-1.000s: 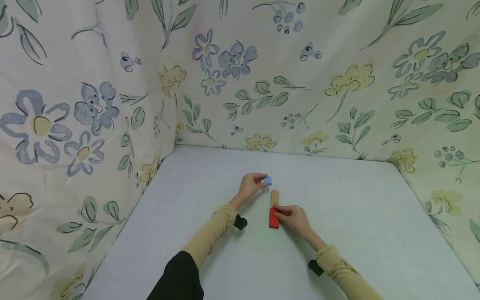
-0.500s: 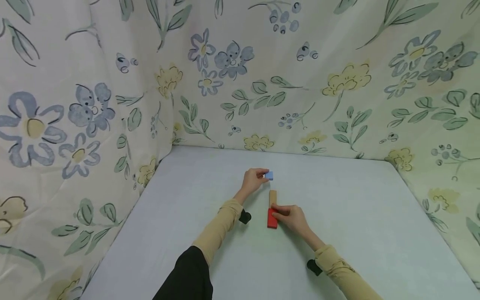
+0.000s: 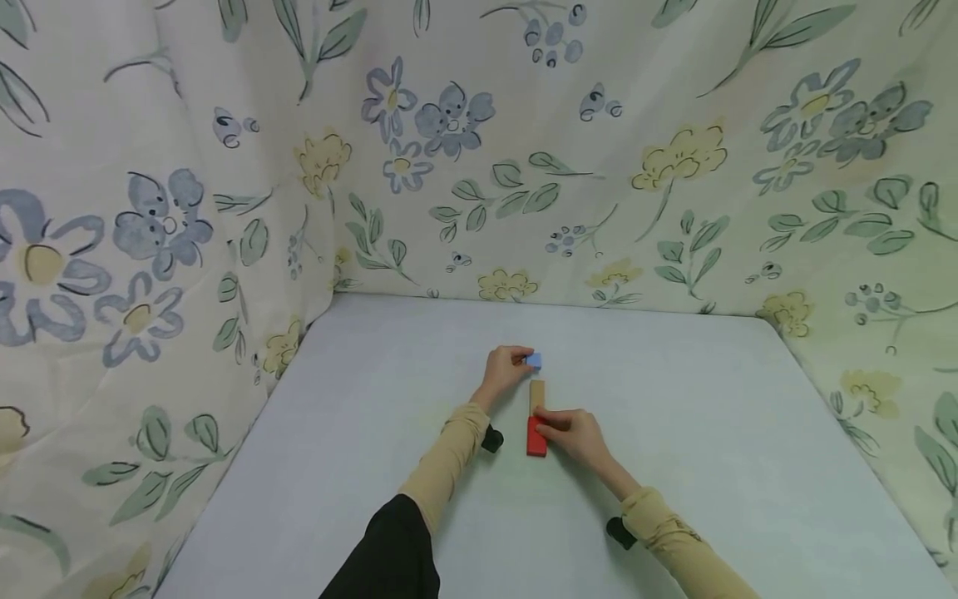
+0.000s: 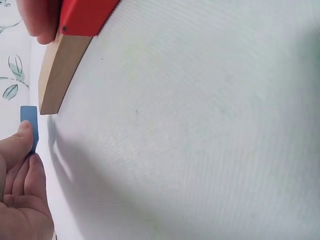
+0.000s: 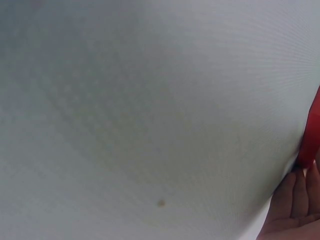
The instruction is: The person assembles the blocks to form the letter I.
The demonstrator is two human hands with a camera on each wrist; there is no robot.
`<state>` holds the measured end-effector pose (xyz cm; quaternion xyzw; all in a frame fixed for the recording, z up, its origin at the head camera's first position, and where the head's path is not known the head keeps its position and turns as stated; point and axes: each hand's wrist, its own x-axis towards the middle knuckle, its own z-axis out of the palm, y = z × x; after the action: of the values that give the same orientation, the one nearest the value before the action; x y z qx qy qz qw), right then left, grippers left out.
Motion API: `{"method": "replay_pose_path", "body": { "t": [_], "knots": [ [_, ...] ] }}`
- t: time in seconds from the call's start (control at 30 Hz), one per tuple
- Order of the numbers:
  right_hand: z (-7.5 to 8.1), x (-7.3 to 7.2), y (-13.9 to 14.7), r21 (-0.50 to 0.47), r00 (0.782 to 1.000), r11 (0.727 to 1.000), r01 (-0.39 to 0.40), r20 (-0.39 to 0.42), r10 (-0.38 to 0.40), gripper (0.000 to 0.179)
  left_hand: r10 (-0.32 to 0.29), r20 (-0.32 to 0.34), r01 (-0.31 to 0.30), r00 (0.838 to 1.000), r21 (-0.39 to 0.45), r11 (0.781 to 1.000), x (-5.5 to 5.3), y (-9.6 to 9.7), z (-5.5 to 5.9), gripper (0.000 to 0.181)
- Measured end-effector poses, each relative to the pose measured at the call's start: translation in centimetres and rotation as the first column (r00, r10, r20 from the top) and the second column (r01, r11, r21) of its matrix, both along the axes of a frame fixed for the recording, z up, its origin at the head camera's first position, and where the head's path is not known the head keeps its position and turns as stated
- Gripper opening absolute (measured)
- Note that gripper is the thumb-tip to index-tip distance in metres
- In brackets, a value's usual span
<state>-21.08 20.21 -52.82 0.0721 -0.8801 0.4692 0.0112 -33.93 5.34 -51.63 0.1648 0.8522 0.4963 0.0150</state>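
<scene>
In the head view, my left hand (image 3: 506,372) pinches a small blue block (image 3: 533,361) between thumb and fingers, just beyond the far end of a plain wooden block (image 3: 537,398). The left wrist view shows a gap between the blue block (image 4: 29,125) and the wooden block's end. A red block (image 3: 535,438) lies end to end with the wooden one, forming a straight line on the white table. My right hand (image 3: 580,434) holds the red block from the right side, its fingertips close to where red and wood meet. Those fingertips partly cover the join.
The white table (image 3: 674,399) spreads around the blocks. A flower-printed cloth (image 3: 569,208) hangs behind it and along its left and right edges. Black wrist cameras sit under both cuffs, the left one (image 3: 491,439) close to the table.
The left hand with the blue block moved away and rightward, then came back nearer, now almost in line with the wooden block. The right hand and the other blocks stay put; the head view shifted slightly.
</scene>
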Motion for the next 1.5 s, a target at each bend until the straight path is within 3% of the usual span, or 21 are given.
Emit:
{"method": "replay_pose_path", "body": {
  "t": [0.3, 0.6, 0.83, 0.93, 0.97, 1.2, 1.5],
  "knots": [
    [0.1, 0.0, -0.2, -0.002, 1.0, 1.0, 0.019, 0.016, -0.019, 0.031, -0.016, 0.021, 0.016, 1.0, -0.012, 1.0, -0.1, 0.2, -0.9, 0.031],
    [0.4, 0.2, -0.4, 0.002, 1.0, 1.0, 0.015, 0.02, -0.015, 0.032, -0.023, 0.031, 0.024, 0.999, -0.031, 0.999, 0.1, 0.4, -1.1, 0.029],
    [0.6, 0.3, -0.4, 0.005, 0.999, 1.0, 0.02, 0.036, -0.02, 0.032, -0.06, -0.018, 0.059, 0.998, -0.015, 0.998, -0.6, 0.2, -1.8, 0.028],
    [0.6, 0.3, -0.4, -0.005, 0.999, 1.0, 0.021, 0.039, -0.02, 0.032, -0.046, -0.008, 0.046, 0.999, -0.013, 0.999, -0.5, 0.4, -1.6, 0.029],
    [0.6, 0.2, -0.4, -0.005, 0.999, 1.0, 0.019, 0.038, -0.019, 0.032, -0.032, 0.021, 0.033, 0.999, -0.021, 0.999, -0.3, 0.6, -1.4, 0.03],
    [0.4, 0.3, -0.3, -0.004, 1.0, 1.0, 0.014, 0.024, -0.014, 0.031, 0.001, 0.005, -0.001, 1.0, -0.042, 0.999, 0.4, 0.9, -0.7, 0.03],
    [0.5, 0.3, -0.2, -0.009, 1.0, 1.0, 0.012, 0.016, -0.012, 0.031, 0.025, 0.009, -0.024, 1.0, -0.057, 0.998, 0.4, 1.2, -0.7, 0.031]
  ]
}}
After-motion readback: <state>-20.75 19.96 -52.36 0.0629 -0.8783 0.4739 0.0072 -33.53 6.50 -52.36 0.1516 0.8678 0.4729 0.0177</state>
